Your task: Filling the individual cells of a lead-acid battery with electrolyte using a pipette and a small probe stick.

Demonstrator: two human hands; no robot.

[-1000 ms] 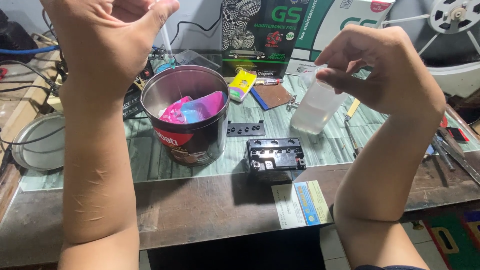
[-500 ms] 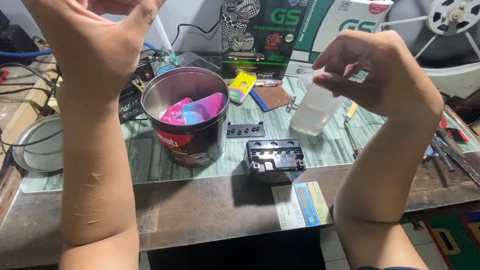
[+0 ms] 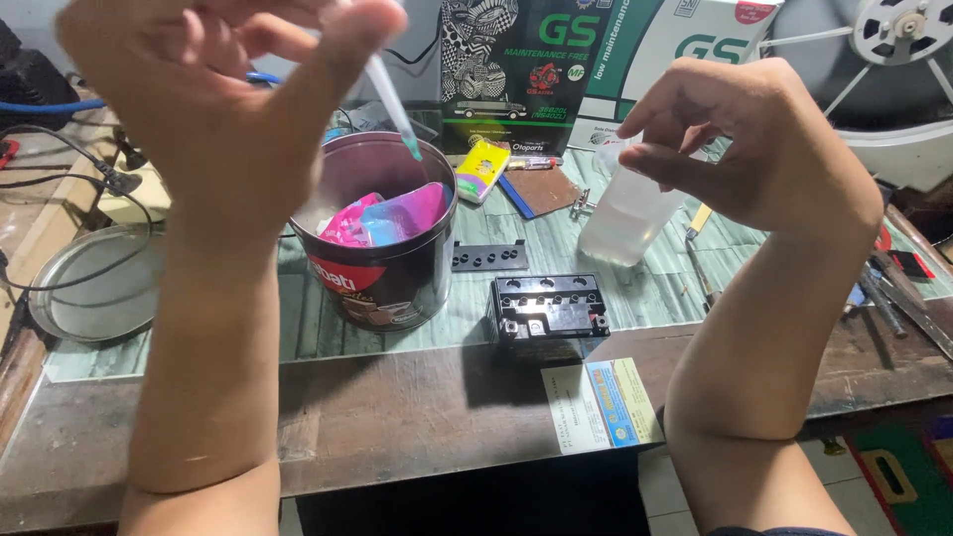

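While the left hand pinches a thin clear dropper above the round tin, the right hand grips a translucent plastic bottle over the workbench, well apart.

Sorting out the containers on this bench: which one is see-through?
The plastic cup under the right hand is translucent, with clear liquid inside; the round tin beside it is opaque metal holding coloured packets.

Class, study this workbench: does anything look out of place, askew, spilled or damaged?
No spill or damage shows. One oddity: the paper slip by the small black battery hangs over the table edge. The tin holds crumpled wrappers.
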